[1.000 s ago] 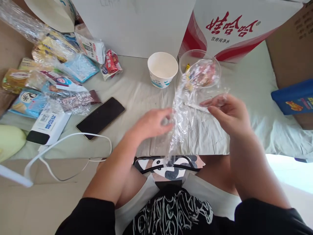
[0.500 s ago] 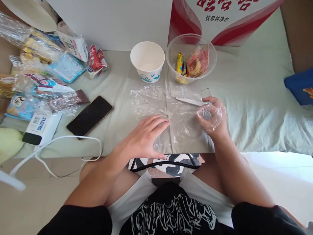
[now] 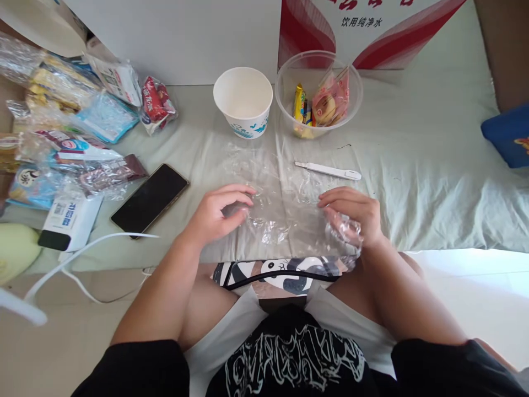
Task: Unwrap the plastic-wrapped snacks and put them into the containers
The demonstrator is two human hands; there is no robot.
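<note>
Noon's straight out from the person point(image 3: 289, 358), dial centred on the patch of green cloth point(image 3: 433, 182) right in front of them. Far left, around 10, there's a heap of wrapped snacks point(image 3: 82, 110), and a dark phone point(image 3: 151, 198) lies flat at 9. The left hand point(image 3: 221, 215) is closer in, also at 9: fingers bent and spread, slack grip, nothing in it that I can see, fingertips right by the left part of the film. White paper cup point(image 3: 248, 125) stands upright at 11ish. The clear film point(image 3: 275, 231) itself is dead centre, loose and wrinkly between both hands, with a bunched bit over toward 4. The clear bowl point(image 3: 285, 107) with some small packets point(image 3: 330, 105) in it sits near 1, just beside the cup, and a slim white cutter point(image 3: 330, 171) lies at 2. The right hand point(image 3: 351, 212) is at 3, fingers curled by that bunched bit; it's blurry, so I can't tell if the grip's clenched on it or it's just draped there.

Imo film like this will probably cling and slide, so I'd pin the left edge with flat fingertips, then ease the bunched side out slowly, no yanking. And mind the cutter's left end, looks like the blade.
</note>
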